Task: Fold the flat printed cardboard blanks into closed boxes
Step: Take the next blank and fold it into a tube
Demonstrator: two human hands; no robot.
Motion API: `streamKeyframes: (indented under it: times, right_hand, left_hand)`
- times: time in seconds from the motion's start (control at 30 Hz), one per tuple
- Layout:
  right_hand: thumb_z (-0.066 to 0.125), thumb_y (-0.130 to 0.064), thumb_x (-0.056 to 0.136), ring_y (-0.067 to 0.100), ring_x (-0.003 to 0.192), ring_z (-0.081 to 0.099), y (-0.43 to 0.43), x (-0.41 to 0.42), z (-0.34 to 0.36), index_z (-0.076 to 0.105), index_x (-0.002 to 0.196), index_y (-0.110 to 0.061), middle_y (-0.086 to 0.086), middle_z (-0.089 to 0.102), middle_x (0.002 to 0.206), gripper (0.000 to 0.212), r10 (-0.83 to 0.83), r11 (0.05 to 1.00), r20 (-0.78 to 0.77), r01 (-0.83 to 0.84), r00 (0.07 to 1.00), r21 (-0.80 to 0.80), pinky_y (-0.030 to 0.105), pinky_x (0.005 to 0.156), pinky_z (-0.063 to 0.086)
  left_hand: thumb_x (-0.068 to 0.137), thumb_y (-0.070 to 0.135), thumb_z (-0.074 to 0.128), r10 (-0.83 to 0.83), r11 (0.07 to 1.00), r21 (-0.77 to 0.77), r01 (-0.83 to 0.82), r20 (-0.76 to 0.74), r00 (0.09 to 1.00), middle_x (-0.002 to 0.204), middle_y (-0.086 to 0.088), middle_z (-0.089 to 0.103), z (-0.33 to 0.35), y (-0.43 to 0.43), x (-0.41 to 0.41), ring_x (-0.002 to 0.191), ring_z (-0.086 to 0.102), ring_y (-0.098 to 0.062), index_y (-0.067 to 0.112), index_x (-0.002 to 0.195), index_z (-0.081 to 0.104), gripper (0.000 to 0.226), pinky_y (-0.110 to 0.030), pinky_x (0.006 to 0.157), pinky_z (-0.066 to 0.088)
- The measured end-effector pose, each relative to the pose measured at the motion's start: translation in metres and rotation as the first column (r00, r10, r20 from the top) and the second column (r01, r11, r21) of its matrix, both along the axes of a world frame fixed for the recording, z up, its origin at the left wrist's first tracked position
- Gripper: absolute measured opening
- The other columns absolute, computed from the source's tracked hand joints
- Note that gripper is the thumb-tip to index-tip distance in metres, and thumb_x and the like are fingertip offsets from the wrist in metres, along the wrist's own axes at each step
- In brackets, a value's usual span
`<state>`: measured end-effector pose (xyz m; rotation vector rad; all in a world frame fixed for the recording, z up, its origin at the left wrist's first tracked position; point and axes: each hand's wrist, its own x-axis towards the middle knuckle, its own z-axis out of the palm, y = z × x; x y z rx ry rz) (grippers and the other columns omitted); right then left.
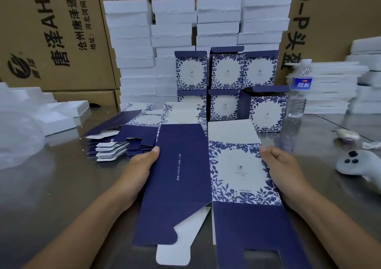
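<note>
the cardboard blank sits right between your two hands, low over the steel table, with its long sides running away from you. your left hand has its left edge and your right hand its right edge.

the blank is thin, smooth card. its left panel is plain navy with a fine column of white print, and its right panel is white with a wreath of blue leaves; a crease runs between them. navy flaps with rounded corners and white undersides reach toward you, and a plain white flap lies at the far end.

your left hand pinches the navy panel, thumb flat on top, fingers hidden underneath. your right hand grips the floral panel's edge with thumb and fingers curled in close.

just beyond your left hand lies a fanned stack of flat blanks. behind it, folded boxes stand in two rows, with a clear water bottle beside them.
</note>
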<state>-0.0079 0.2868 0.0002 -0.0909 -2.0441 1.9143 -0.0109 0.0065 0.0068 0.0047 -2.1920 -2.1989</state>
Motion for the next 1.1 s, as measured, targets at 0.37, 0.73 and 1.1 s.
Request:
streamKeyframes:
  times: [0.37, 0.73, 1.1]
  right_hand:
    - [0.052, -0.026, 0.095, 0.01, 0.049, 0.05, -0.001, 0.001, 0.001, 0.061, 0.067, -0.008, 0.003, 0.057, 0.057, 0.035, -0.006, 1.0, -0.011, 0.006, 1.0, -0.018, 0.017, 0.048, 0.038]
    - [0.05, -0.028, 0.096, 0.019, 0.077, 0.038, -0.001, -0.001, -0.001, 0.044, 0.085, 0.018, 0.016, 0.044, 0.072, 0.048, 0.025, 0.997, -0.011, -0.024, 1.0, 0.077, 0.034, 0.07, 0.029]
    - [0.056, -0.03, 0.093, 0.011, 0.054, 0.051, 0.0, -0.005, -0.005, 0.06, 0.076, -0.006, -0.004, 0.056, 0.054, 0.03, 0.029, 0.998, -0.05, -0.025, 0.998, 0.063, 0.018, 0.054, 0.04]
  left_hand:
    - [0.097, 0.036, 0.047, 0.005, 0.999, 0.046, -0.007, 0.041, 0.999, 0.092, -0.009, 0.075, 0.002, -0.003, 0.0, 0.078, 0.073, -0.025, 0.021, 0.083, 0.078, 0.037, -0.031, 0.061, 0.058]
    - [0.096, 0.038, 0.049, 0.026, 0.995, 0.093, -0.033, 0.073, 0.997, 0.087, -0.007, 0.075, 0.004, -0.002, -0.002, 0.073, 0.073, -0.022, 0.019, 0.078, 0.078, 0.039, -0.028, 0.056, 0.057]
    - [0.097, 0.036, 0.049, 0.154, 0.957, 0.236, -0.167, 0.075, 0.985, 0.089, -0.007, 0.075, 0.012, 0.0, 0.004, 0.077, 0.072, -0.025, 0.013, 0.099, 0.072, 0.032, -0.035, 0.068, 0.058]
